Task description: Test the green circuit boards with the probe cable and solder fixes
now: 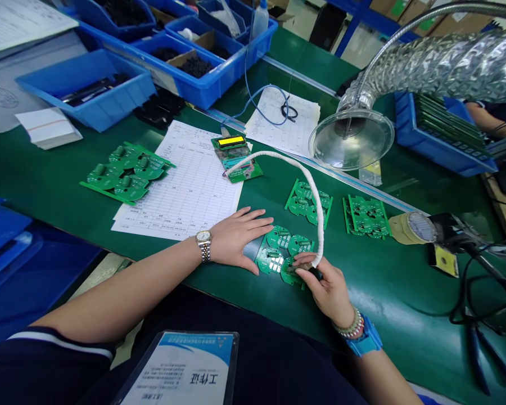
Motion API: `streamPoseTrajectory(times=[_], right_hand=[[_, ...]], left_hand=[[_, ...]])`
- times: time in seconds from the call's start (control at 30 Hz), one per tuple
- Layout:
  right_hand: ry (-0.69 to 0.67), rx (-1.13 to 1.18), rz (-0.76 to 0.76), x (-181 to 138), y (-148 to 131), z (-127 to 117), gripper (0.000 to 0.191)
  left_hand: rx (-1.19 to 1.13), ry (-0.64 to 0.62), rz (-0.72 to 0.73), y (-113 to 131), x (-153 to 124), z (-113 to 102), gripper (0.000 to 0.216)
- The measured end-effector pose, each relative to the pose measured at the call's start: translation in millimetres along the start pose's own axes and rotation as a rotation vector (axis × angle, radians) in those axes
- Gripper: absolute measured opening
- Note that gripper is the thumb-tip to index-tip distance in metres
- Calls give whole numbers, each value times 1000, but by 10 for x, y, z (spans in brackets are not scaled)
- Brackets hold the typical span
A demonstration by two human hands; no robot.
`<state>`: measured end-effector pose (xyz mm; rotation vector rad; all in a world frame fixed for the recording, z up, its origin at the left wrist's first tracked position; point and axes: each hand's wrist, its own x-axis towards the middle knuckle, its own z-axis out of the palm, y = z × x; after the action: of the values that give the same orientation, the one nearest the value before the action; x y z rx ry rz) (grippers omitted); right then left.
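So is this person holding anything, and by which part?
The right hand pinches a white sleeved cable near its lower end, between thumb and fingers. The left hand holds nothing, lying flat beside a green circuit board.

Your right hand [326, 289] hides the end of the white cable [315, 194], so you can't see what that end meets, and your fingers cover part of the board [274, 253] beneath it. Your left hand [236, 239] may also cover that board's edge; it's hard to tell. The print on the form [181, 191] and the yellow display [230, 140] is too small to read. The badge [181, 371] has tiny, blurred text and is cut off below. The top edge cuts off the blue bins [219, 73], and the right edge cuts off a co-worker's arm [489, 118].
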<state>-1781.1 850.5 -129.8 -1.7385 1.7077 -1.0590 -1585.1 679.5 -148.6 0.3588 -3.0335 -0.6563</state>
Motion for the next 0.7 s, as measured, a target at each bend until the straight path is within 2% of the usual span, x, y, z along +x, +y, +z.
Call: streamPoseTrajectory(times=[0.17,0.43,0.7], right_hand=[[11,-43,2,7,4,28,1],[-53,-11,23,17,38,-21,2],[-50,19,36,37,8,-48,2]], left_hand=[[-2,9,-1,-2,0,12,93],[-13,16,13,-6,-6,15,95],[-20,20,13,-14,0,30,95]])
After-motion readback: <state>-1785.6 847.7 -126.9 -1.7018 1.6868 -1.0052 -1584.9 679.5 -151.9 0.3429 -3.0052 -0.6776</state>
